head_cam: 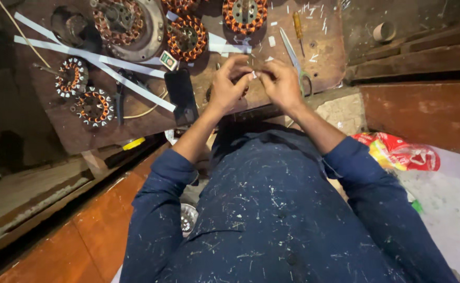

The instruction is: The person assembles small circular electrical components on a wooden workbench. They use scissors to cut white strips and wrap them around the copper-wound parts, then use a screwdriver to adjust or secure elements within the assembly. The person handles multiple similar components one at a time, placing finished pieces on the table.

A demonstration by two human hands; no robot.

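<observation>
Both the left hand (229, 84) and right hand (281, 84) pinch a small white paper slip (253, 75) together, just beside the scissors (296, 63), steadying it between fingertips.

Dim workshop: a worn brown wooden workbench (73, 131), orange-brown floor (57, 257) and dark plank shelving (423, 57) at right.

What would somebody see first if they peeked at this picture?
Probably the two hands meeting in the middle: the left hand and right hand pinch a tiny white scrap between their fingers. Next, the round coils wound in shiny orange-copper wire spread over the dark wooden board above the hands, with long white paper strips lying across its left side.
</observation>
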